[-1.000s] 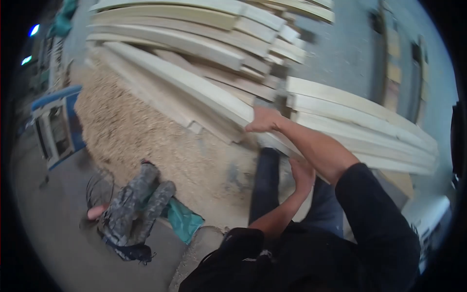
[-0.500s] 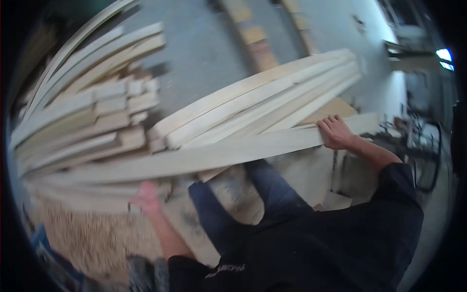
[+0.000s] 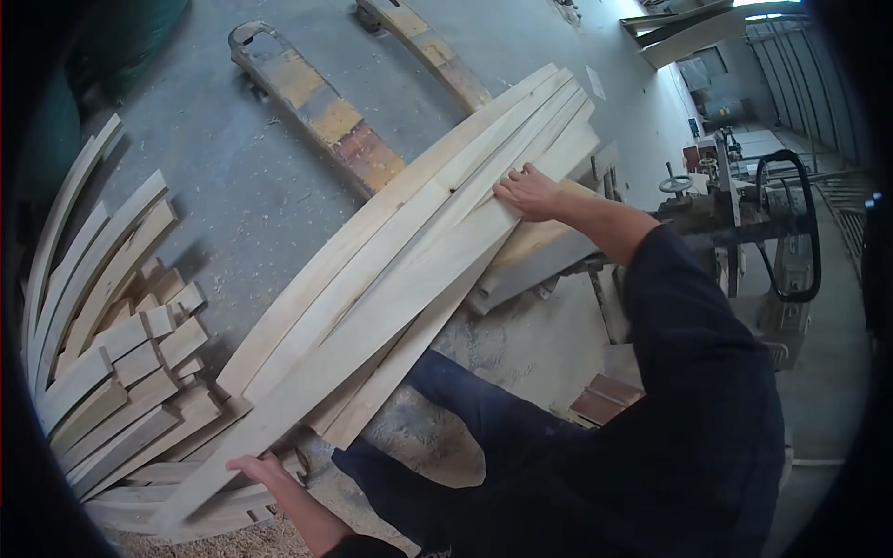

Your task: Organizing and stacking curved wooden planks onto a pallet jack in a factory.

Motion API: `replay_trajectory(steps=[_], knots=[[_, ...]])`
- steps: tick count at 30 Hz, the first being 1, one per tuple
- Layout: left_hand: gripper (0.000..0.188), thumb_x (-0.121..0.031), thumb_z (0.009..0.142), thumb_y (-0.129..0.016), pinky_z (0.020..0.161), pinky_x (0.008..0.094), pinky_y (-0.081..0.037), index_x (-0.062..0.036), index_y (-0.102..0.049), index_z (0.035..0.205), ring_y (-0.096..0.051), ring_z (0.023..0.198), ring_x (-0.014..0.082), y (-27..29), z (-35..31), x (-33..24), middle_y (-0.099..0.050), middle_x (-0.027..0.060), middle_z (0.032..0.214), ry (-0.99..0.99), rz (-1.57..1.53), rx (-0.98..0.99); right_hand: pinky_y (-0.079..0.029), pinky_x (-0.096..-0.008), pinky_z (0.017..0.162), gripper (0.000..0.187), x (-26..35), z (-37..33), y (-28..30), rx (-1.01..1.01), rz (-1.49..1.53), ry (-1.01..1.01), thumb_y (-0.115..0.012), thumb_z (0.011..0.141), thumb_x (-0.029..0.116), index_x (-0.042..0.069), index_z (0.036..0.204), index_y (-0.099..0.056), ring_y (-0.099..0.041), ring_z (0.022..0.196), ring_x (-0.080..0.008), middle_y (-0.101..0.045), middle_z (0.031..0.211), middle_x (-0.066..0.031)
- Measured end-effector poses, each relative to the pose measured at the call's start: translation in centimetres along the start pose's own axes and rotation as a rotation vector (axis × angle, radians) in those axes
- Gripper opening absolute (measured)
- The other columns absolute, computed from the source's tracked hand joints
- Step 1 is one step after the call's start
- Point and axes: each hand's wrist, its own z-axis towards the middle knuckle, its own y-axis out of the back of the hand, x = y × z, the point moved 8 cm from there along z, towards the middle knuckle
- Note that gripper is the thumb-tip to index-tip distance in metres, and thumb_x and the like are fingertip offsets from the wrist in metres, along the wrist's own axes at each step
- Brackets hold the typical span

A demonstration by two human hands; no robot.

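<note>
A long pale wooden board (image 3: 381,312) slants from the lower left up toward the upper right across a stack of similar boards (image 3: 302,312). My left hand (image 3: 260,468) grips its near edge close to the lower-left end, fingers partly hidden by the wood. Farther up, my right hand (image 3: 532,192) is closed over the board's far edge with the fingertips bent down. The board lies over or just above the stack; whether it rests fully on it I cannot tell.
Curved and short wooden pieces (image 3: 139,358) are piled at the left. Two worn yellow forks (image 3: 321,112) lie on the grey floor beyond the stack. At the right stands machinery with a handwheel (image 3: 675,183) and a black loop handle (image 3: 811,223). Sawdust (image 3: 256,539) covers the floor below.
The board has swung from nearly level to a steep slant, over the stack. My right hand has moved left and up with it; my left hand is lower.
</note>
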Motion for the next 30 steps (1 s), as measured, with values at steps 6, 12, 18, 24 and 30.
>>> replay_trajectory(steps=[6,12,18,24,30], knots=[[0.092,-0.070,0.101,-0.021,0.114,0.0473,-0.042,0.0094,-0.036,0.145,-0.049,0.135,0.0353,-3.6,-10.2,1.2,-0.048,0.0218,0.147,-0.129,-0.142,-0.025,-0.051,-0.0436,0.081,0.051,-6.4,11.4,-3.8,-0.153,0.039,-0.142,-0.074,0.081,0.017,0.008,0.123,-0.048,-0.051,0.128,-0.0242,-0.056,0.121,-0.0065],[0.093,-0.068,0.102,-0.020,0.115,0.0469,-0.042,0.0140,-0.033,0.146,-0.048,0.136,0.0366,-9.4,-16.4,0.2,-0.044,0.0247,0.150,-0.308,-0.154,-0.068,-0.053,-0.0418,0.080,0.043,-10.7,20.7,-5.5,-0.309,-0.039,-0.232,-0.069,0.086,0.013,0.007,0.123,-0.048,-0.051,0.130,-0.0265,-0.057,0.124,-0.0081],[0.091,-0.065,0.104,-0.019,0.117,0.0460,-0.041,0.0153,-0.031,0.146,-0.047,0.136,0.0367,-15.1,-17.4,1.6,-0.042,0.0253,0.151,-0.368,-0.115,-0.107,-0.051,-0.0456,0.089,0.037,-10.5,24.2,-7.4,0.076,0.157,-0.153,-0.065,0.088,0.013,0.006,0.122,-0.054,-0.054,0.127,-0.0275,-0.062,0.122,-0.0108],[0.090,-0.064,0.104,-0.019,0.117,0.0448,-0.041,0.0152,-0.030,0.146,-0.048,0.136,0.0359,-19.8,-17.4,3.4,-0.042,0.0246,0.151,-0.332,-0.060,-0.068,-0.051,-0.0474,0.090,0.038,0.8,25.9,8.6,-0.469,0.500,0.352,-0.067,0.091,0.028,0.010,0.124,-0.062,-0.063,0.112,-0.0317,-0.067,0.118,-0.0127],[0.084,-0.060,0.106,-0.021,0.115,0.0429,-0.042,0.0133,-0.030,0.146,-0.050,0.134,0.0334,-27.7,-25.0,8.7,-0.042,0.0234,0.151,-0.358,-0.106,0.098,-0.055,-0.0491,0.074,0.080,26.6,24.8,29.4,-0.326,0.865,0.843,-0.060,0.077,0.081,0.005,0.093,-0.077,-0.070,0.087,-0.0400,-0.074,0.088,-0.0179]])
